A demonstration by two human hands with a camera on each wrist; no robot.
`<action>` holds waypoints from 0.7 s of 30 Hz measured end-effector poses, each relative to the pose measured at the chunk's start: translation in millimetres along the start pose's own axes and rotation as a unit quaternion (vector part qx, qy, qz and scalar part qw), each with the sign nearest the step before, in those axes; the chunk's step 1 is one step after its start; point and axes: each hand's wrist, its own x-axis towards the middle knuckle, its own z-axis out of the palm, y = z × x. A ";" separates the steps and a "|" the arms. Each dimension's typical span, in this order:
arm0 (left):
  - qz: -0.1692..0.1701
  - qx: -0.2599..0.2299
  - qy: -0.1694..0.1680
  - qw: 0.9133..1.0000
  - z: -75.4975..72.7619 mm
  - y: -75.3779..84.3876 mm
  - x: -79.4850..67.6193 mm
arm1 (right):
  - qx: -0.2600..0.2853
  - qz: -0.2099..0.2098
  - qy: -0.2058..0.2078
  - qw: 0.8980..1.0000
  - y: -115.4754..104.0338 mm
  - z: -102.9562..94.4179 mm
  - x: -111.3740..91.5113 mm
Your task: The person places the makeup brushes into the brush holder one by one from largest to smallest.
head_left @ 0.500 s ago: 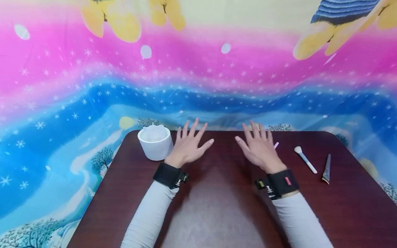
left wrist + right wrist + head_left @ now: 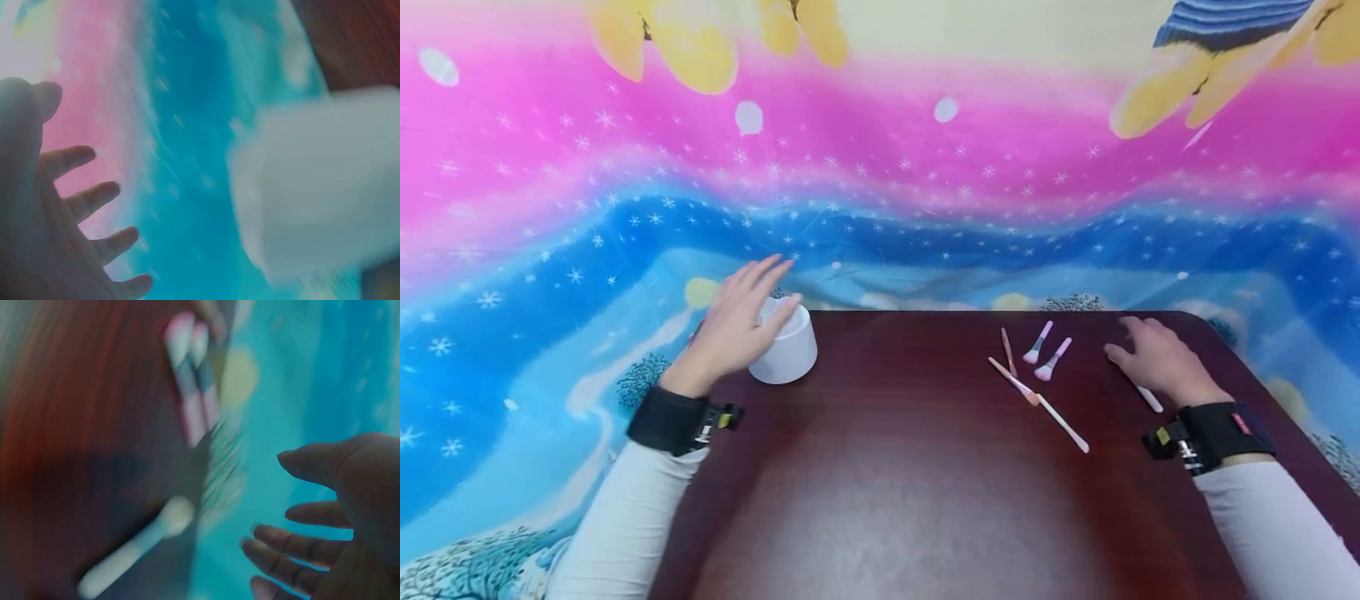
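Spread and empty, my left hand [image 2: 730, 329] hovers beside and partly in front of a round white cup [image 2: 784, 358] at the table's back left. In the left wrist view a gap separates the hand [image 2: 69, 206] from the blurred cup [image 2: 325, 187]. Something whitish inside the cup is mostly hidden. Over the back right my right hand [image 2: 1165, 362] hangs above a white-handled makeup brush [image 2: 1150, 402], which it partly covers. The right wrist view has that brush [image 2: 137, 547] lying apart from the loosely bent fingers [image 2: 306, 547].
Two pink brushes [image 2: 1054, 360] lie left of my right hand. Near them are a brownish-pink stick [image 2: 1007, 350], a pink stick [image 2: 1013, 381] and a slim white-handled one [image 2: 1065, 425]. A printed cloth [image 2: 880, 192] hangs behind the dark table [image 2: 887, 500].
My hands have moved apart, the left one toward the cup and the right one over the white-handled brush. Brushes and sticks at centre right are uncovered; the dark tapered thing at right is now hidden.
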 end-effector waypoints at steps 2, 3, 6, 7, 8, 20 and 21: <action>-0.029 -0.024 0.004 0.999 -8.2 -23.2 -9.7 | 0.018 0.005 -0.014 1.000 20.8 2.7 2.3; -0.046 -0.038 0.002 0.998 -10.6 -34.9 -15.0 | 0.023 0.004 -0.020 1.000 30.6 4.5 3.3; -0.104 -0.090 -0.011 0.990 -12.2 -65.7 -30.9 | 0.035 0.021 -0.033 0.999 53.0 9.8 2.6; -0.126 -0.108 -0.018 0.986 -11.4 -73.7 -36.0 | 0.033 0.029 -0.034 0.998 59.4 10.9 1.6; -0.147 -0.126 -0.023 0.981 -9.7 -81.2 -40.4 | 0.028 0.038 -0.035 0.998 65.4 11.5 0.5; -0.272 -0.386 -0.054 0.880 35.9 -102.4 -52.4 | -0.022 -0.011 -0.035 0.999 122.4 24.2 -32.3; -0.268 -0.401 -0.053 0.874 39.3 -100.1 -50.1 | -0.024 -0.016 -0.036 0.999 123.3 24.0 -35.4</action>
